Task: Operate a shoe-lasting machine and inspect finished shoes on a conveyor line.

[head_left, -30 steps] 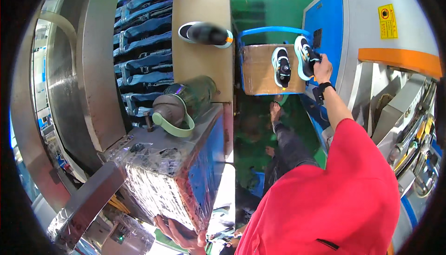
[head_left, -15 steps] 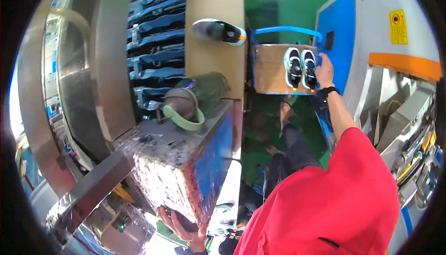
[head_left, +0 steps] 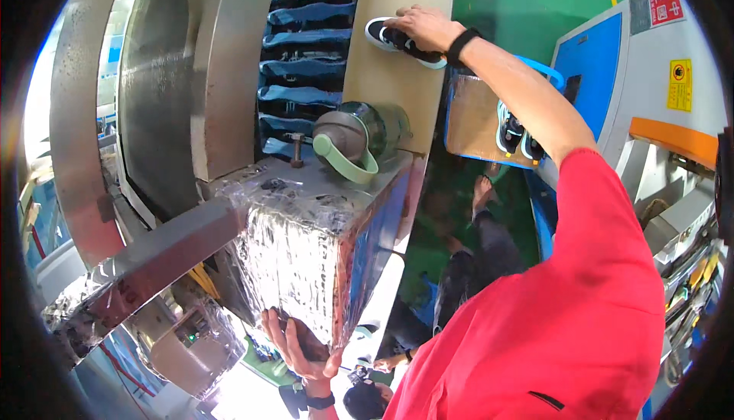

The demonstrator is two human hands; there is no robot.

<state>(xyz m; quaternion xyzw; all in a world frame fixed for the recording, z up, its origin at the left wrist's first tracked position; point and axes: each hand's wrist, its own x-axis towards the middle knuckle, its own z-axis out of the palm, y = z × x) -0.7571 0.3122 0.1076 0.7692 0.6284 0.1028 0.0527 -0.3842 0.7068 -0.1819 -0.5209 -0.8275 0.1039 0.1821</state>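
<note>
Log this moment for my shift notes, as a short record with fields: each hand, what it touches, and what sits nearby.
right hand: right hand rests on a dark shoe, its fingers over the shoe's upper
shoe location: on a tan belt surface
left hand: left hand grips the lower edge of a foil-wrapped block
on the block: a green bottle lying on its side
nearby: a crate with a blue rim holding a pair of shoes
sleeve: red
</note>
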